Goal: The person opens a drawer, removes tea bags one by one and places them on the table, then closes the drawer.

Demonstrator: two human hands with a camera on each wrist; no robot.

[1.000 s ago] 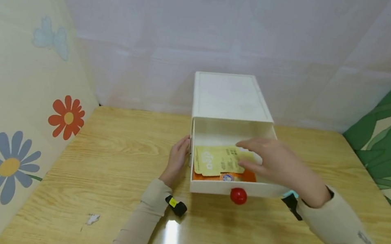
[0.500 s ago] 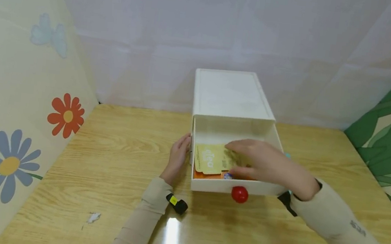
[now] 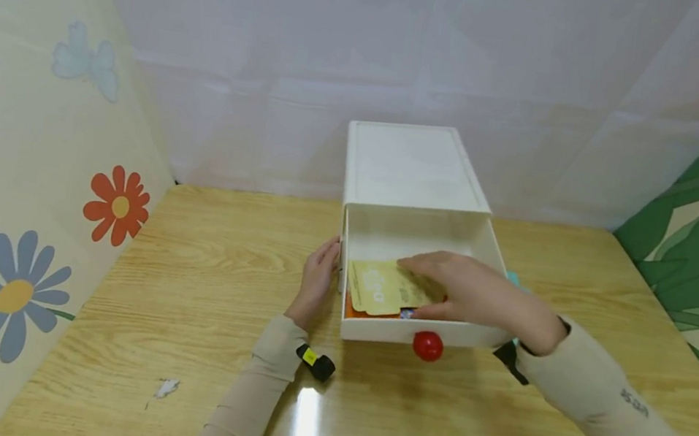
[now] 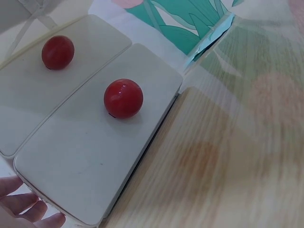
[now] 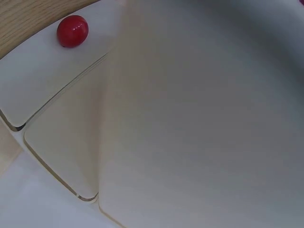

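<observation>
A white drawer cabinet [image 3: 418,168] stands on the table with its top drawer [image 3: 374,332] pulled out. Inside lie a flat yellow carton [image 3: 373,287] with pale lettering and, under it, something orange [image 3: 353,312]. My right hand [image 3: 466,289] reaches into this drawer and grips the carton, fingers at its far edge and thumb at the near one. The hand covers the carton's right part. Against the cabinet's left side rests my left hand [image 3: 316,280], its fingers stretched along the wall. The left wrist view shows its fingertips [image 4: 35,209] at the cabinet's edge.
A red knob [image 3: 428,346] sticks out of the open drawer's front. Below it, two closed drawers carry red knobs, a lower one [image 4: 123,98] and a middle one [image 4: 58,52]. A white sheet [image 3: 260,88] hangs behind the wooden table [image 3: 217,267].
My right hand has moved left and down into the drawer, from above the carton to its edges, and closed on it. The left hand stays at the cabinet's side.
</observation>
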